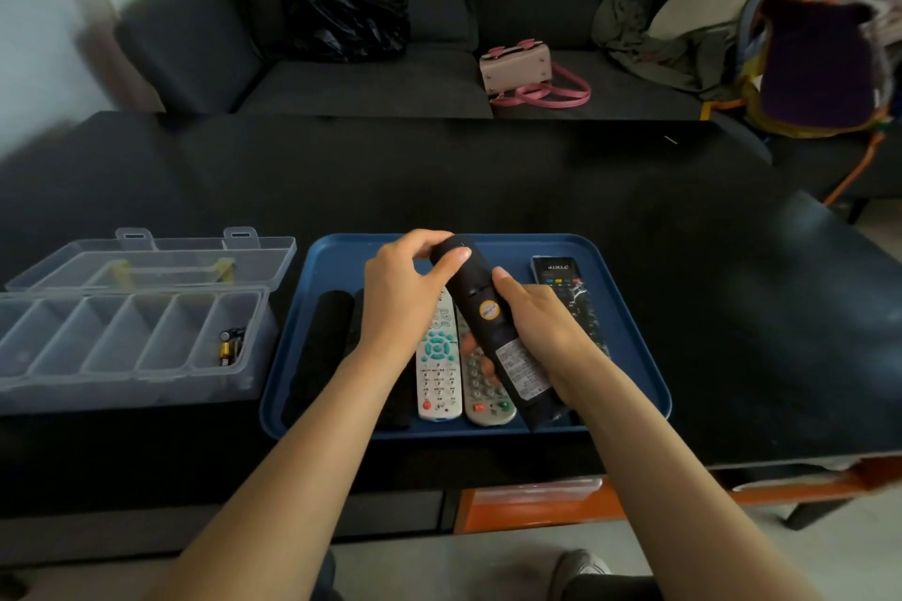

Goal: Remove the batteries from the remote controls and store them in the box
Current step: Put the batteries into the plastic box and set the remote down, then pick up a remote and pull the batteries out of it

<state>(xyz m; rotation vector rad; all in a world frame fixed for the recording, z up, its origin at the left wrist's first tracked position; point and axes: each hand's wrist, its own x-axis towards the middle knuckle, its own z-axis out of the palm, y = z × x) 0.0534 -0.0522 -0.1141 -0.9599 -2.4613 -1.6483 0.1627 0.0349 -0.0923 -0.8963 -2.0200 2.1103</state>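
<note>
A long black remote is held back side up above the blue tray, showing a yellow round sticker and a white label. My left hand grips its far end with the thumb on top. My right hand holds its middle and lower part, thumb on the back cover. On the tray lie a white remote, a grey remote, two black remotes at the left and a black remote with coloured buttons at the right. The clear compartment box stands open left of the tray, batteries in its rightmost compartment.
Everything sits on a black table. Behind it is a dark sofa with a black plastic bag, a pink handbag and a heap of clothes. An orange frame shows under the table's front edge.
</note>
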